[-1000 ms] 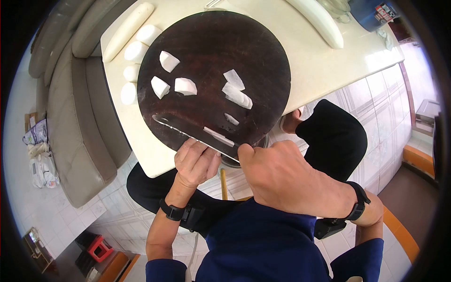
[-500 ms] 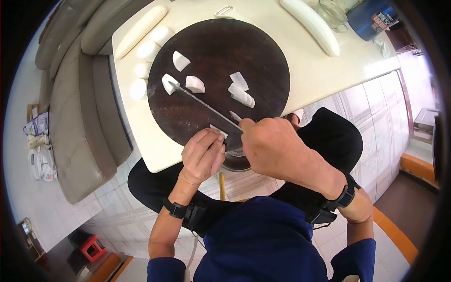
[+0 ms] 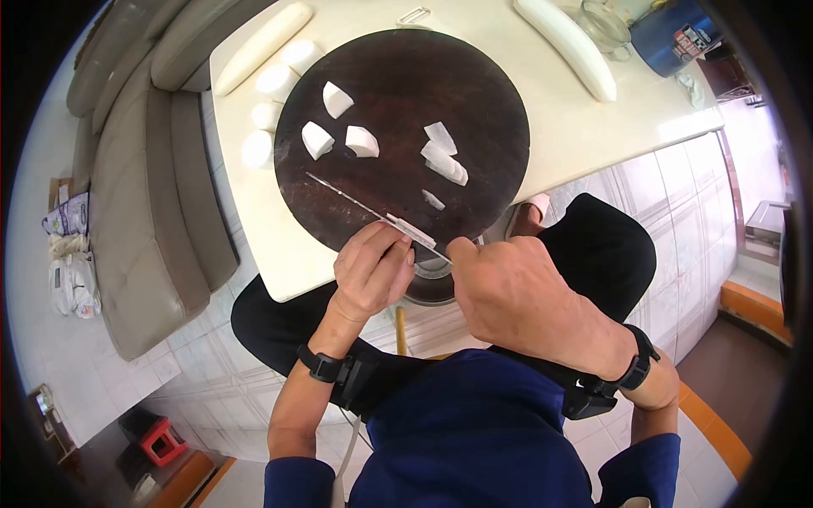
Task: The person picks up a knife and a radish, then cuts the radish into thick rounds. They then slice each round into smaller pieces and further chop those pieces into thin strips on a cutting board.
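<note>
View: head camera, looking down.
Right hand (image 3: 521,296): closed in a fist around the handle of the knife (image 3: 373,212); the handle itself is hidden in the grip.
Knife: the thin blade lies slanting across the near part of the chopping board (image 3: 406,59), tip toward the desk's left edge.
Left hand (image 3: 371,273): fingers curled, tips pinching the small white piece (image 3: 417,231) right against the blade.
Small white piece: at the board's near rim, by the near edge of the desk (image 3: 576,127).
Cut chunks (image 3: 362,141): scattered over the board's middle, apart from the blade.
Desk's left edge: a whole peeled radish (image 3: 261,37) and round slices (image 3: 278,81) beside the board.
Far right corner: a second long radish (image 3: 566,44) and a blue tub (image 3: 669,34).
</note>
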`<state>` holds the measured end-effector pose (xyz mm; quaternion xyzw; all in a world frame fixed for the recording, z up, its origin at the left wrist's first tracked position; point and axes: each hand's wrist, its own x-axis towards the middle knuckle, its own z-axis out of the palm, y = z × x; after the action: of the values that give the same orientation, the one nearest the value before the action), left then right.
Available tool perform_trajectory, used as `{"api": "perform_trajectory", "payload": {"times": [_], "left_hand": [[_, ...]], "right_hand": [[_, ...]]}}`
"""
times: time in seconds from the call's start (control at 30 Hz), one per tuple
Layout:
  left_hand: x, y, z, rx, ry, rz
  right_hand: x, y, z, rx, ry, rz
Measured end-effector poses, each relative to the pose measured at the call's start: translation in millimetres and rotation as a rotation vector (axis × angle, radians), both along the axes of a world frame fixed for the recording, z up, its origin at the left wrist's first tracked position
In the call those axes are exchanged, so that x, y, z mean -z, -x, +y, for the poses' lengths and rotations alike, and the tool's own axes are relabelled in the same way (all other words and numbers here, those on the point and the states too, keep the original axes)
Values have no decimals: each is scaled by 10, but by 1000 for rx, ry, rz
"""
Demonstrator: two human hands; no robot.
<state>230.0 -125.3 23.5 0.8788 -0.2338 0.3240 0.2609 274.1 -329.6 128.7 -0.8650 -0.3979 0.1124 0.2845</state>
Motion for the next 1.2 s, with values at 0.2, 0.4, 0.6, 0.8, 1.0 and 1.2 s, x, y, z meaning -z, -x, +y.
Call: {"api": "perform_trajectory", "payload": {"times": [0.2,0.4,0.6,0.8,1.0,1.2], "left_hand": [[3,-5,-6,-6,-1,0],[35,16,9,-21,-9,14],[41,16,16,-22,-5,13],[97,38,40,-15,2,2],[68,-18,26,35,29,-14],[51,-11,39,67,15,5]], "right_hand": [[-44,48,16,20,75,29],[-22,48,30,14,47,6],[10,35,136,24,29,8],[89,-46,291,-21,38,-28],[189,-175,196,87,-37,15],[4,-85,113,68,-4,14]]}}
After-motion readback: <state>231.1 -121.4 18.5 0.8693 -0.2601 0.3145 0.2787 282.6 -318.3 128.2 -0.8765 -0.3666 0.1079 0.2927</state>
